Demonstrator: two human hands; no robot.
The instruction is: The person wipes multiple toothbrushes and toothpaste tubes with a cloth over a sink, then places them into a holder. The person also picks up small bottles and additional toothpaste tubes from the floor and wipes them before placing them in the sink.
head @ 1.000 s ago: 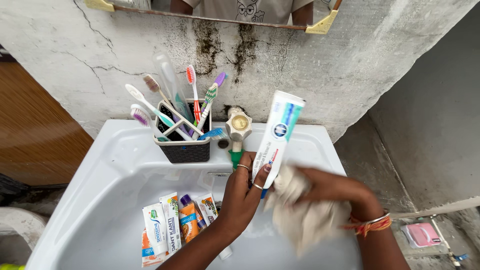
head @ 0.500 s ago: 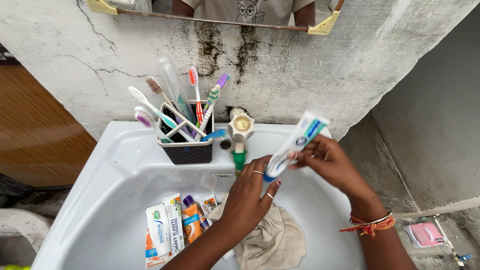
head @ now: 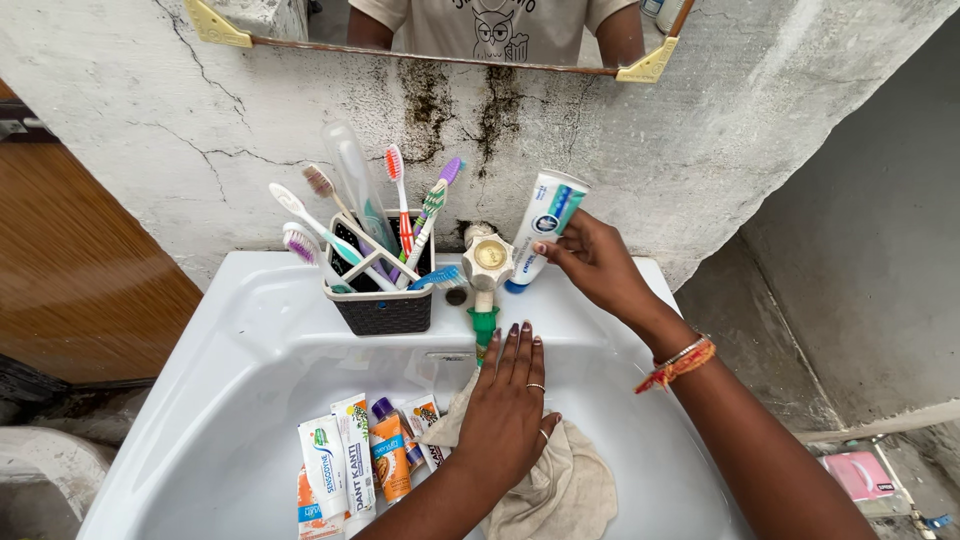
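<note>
Obscured items around the sink [head: 250,330]

Cloth [head: 560,490] inside it: partly under the left hand [head: 510,405], cut by the bottom edge. Toothpaste tubes [head: 350,465] inside it: lower ends cropped.

A home washing corner: a white basin [head: 250,330] fixed to a cracked, mould-stained plaster wall [head: 700,140], a tap [head: 488,262] at its back, a dark holder [head: 380,305] full of toothbrushes [head: 395,195], toothpaste tubes [head: 365,460] in the bowl, and a mirror [head: 450,30] above.

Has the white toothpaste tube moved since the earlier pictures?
Yes. The right hand has carried the toothpaste tube back from over the basin to the sink ledge, right of the tap.
</note>
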